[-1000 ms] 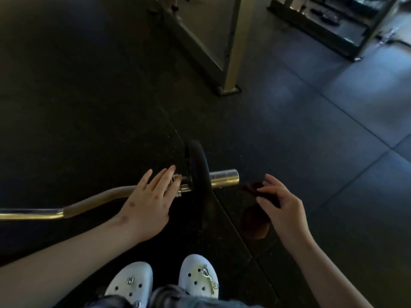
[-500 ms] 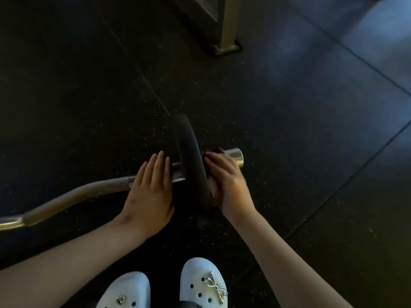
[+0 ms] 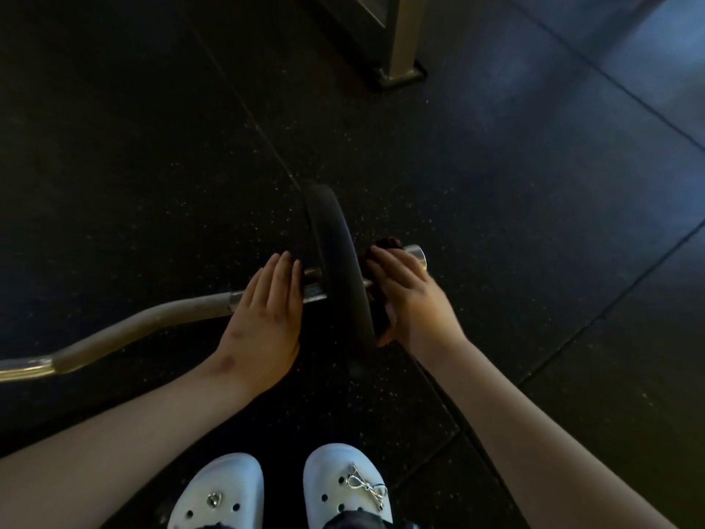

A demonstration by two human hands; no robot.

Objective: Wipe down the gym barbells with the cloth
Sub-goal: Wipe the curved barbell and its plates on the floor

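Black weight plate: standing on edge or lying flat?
On edge. The round black weight plate stands upright, the curved metal barbell passing through it, its chrome end showing on the far side.

Gym, rubber floor tiles (image 3: 496, 154), barbell (image 3: 152, 318), rack post (image 3: 400, 43)

Dark speckled rubber floor tiles (image 3: 496, 185); metal rack post (image 3: 400, 51) beyond.
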